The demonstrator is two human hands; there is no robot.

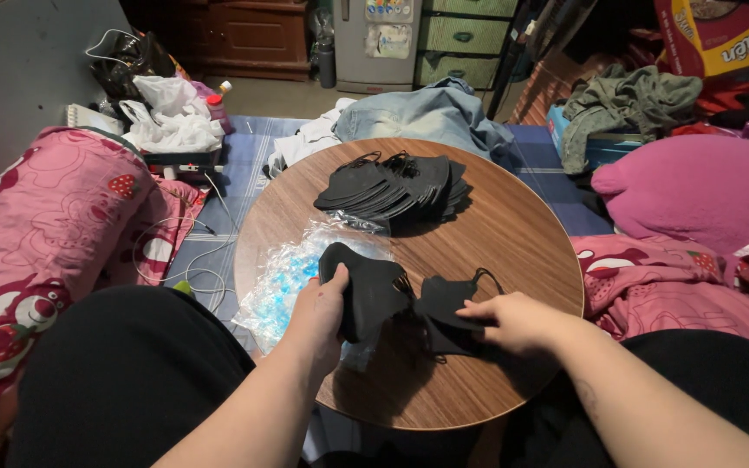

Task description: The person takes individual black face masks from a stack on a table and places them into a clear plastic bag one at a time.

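1. Left hand (322,305) grips a bundle of black masks (373,290) over the counter's (513,234) near-left part.
2. Right hand (513,321) pinches a single mask (446,303) flat, near edge.
3. Stack (392,184) sits far; bare wood right.

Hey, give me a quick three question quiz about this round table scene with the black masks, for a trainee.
1. True or false: the left hand grips a stack of black masks.
2. What does the right hand touch? A) single black mask B) clear plastic bag C) fanned mask pile
3. What shape is the wooden table?

Key: 1 true; 2 A; 3 round.
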